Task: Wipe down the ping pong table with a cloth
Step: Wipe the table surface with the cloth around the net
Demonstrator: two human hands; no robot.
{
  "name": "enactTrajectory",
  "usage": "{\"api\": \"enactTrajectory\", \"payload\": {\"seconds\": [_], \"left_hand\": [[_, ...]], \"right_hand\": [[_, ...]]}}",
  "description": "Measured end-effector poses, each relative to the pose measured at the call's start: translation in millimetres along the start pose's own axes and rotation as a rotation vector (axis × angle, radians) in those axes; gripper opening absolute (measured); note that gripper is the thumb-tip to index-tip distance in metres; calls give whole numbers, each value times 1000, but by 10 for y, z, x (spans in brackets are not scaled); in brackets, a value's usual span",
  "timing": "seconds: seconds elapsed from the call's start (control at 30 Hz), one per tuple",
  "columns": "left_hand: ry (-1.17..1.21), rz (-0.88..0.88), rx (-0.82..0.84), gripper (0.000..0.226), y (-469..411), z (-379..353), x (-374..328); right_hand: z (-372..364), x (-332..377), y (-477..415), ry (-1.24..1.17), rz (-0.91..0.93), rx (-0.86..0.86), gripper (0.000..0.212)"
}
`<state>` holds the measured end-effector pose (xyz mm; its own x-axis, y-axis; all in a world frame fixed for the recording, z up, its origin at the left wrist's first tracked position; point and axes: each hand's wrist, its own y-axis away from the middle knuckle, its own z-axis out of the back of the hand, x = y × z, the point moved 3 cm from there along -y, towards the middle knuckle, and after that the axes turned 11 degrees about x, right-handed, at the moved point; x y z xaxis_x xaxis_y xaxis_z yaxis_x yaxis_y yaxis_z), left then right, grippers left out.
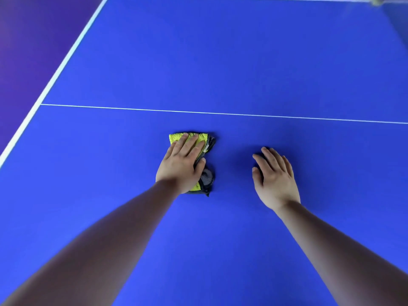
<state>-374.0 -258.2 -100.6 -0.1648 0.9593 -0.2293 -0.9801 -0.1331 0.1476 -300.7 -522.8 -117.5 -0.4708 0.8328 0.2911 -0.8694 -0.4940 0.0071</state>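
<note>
A folded yellow and grey cloth (203, 138) lies on the blue ping pong table (220, 62), a little nearer to me than the thin white centre line (242, 115). My left hand (181, 164) lies flat on top of the cloth with straight fingers, pressing it onto the surface and covering most of it. My right hand (273, 175) rests on the bare table to the right of the cloth, fingers spread and slightly bent, holding nothing.
The table's white edge line (55, 78) runs diagonally along the left, with purple floor (26, 51) beyond it. At the top right corner a blurred bit of the net area (375, 1) shows.
</note>
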Motion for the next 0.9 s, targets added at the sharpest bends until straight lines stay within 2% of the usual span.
{"api": "enactTrajectory", "payload": {"seconds": [0.37,0.53,0.77,0.9], "left_hand": [[-11,-27,44,55,-929,217,110],[-18,-27,41,56,-1022,201,102],[0,-120,57,56,-1140,67,-578],[-6,-100,54,56,-1181,24,-611]], "right_hand": [[9,-15,-25,27,28,-52,43],[-6,2,-34,35,29,-80,41],[-7,8,-41,33,33,-98,39],[-5,-7,-66,35,46,-98,39]]}}
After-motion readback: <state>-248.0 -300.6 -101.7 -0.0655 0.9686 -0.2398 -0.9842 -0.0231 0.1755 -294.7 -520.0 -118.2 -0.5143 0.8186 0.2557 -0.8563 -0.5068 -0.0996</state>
